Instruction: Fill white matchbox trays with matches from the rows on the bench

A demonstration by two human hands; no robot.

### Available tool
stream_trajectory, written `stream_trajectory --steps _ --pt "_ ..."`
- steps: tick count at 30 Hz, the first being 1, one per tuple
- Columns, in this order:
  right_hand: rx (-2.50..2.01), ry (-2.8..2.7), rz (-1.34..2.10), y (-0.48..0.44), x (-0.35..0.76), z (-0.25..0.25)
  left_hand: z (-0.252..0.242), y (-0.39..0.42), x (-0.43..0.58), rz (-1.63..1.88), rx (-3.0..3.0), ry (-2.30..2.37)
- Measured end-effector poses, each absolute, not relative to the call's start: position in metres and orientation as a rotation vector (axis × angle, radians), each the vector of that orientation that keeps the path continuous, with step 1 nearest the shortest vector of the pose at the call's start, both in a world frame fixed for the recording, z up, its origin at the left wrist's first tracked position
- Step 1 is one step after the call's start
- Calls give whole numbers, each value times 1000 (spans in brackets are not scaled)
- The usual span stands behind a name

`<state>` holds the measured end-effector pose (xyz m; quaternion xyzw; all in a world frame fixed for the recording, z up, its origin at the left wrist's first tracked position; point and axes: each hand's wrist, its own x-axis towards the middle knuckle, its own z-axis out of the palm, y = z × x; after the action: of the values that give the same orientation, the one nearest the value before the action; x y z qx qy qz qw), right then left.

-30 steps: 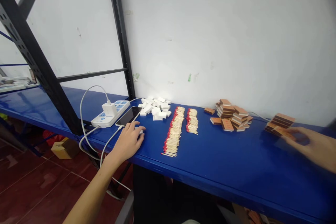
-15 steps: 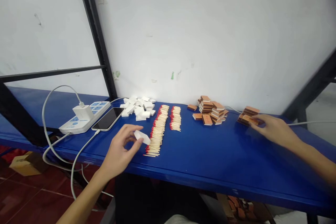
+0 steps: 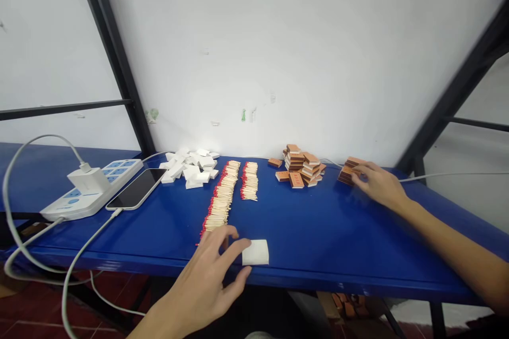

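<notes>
Near the front edge of the blue table lies a white matchbox tray (image 3: pixel 255 252). My left hand (image 3: pixel 217 270) is just left of it, thumb and index finger apart, the index tip at the tray's upper left corner. Part of the long row of red-tipped matches (image 3: pixel 222 196) is hidden behind this hand. Far right, my right hand (image 3: pixel 376 183) reaches to a small stack of brown matchbox sleeves (image 3: pixel 345 174). Its fingertips are closed on an orange-brown sleeve at the stack's near side, partly hidden by the fingers.
White trays (image 3: pixel 191 167) are heaped at the back left, with a shorter match row (image 3: pixel 249 181) to their right. Closed matchboxes (image 3: pixel 304 167) are piled at the back centre-right. A phone (image 3: pixel 137 189), power strip (image 3: pixel 93 188) and looping white cables occupy the left. Black frame posts stand at both sides.
My left hand has moved right and toward the front edge, and the white tray it pinched now lies on the table. My right hand stays at the sleeves. The view has shifted.
</notes>
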<state>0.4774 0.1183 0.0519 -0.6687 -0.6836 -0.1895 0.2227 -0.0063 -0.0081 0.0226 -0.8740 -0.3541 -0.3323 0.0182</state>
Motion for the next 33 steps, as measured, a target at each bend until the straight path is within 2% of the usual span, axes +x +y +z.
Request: stream_trajectory --steps 8,11,16,20,27,33 --pt "-1845 -1779 -465 124 484 90 26 -15 -8 -1402 -2767 -1078" --pt "-1636 -1971 -429 123 456 91 20 -14 -8 -1444 -2814 -1077" --pt "-1220 -2313 -333 117 376 82 19 -16 -11 -1403 -2896 -1108" --pt "-1098 -2555 -174 115 316 67 22 -18 -10 -1339 -2885 -1082" --pt "-1154 -2410 294 127 238 37 14 -16 1 -1481 -2800 -970" --pt "-1162 -2346 341 136 220 35 13 -16 -10 -1463 -2981 -967"
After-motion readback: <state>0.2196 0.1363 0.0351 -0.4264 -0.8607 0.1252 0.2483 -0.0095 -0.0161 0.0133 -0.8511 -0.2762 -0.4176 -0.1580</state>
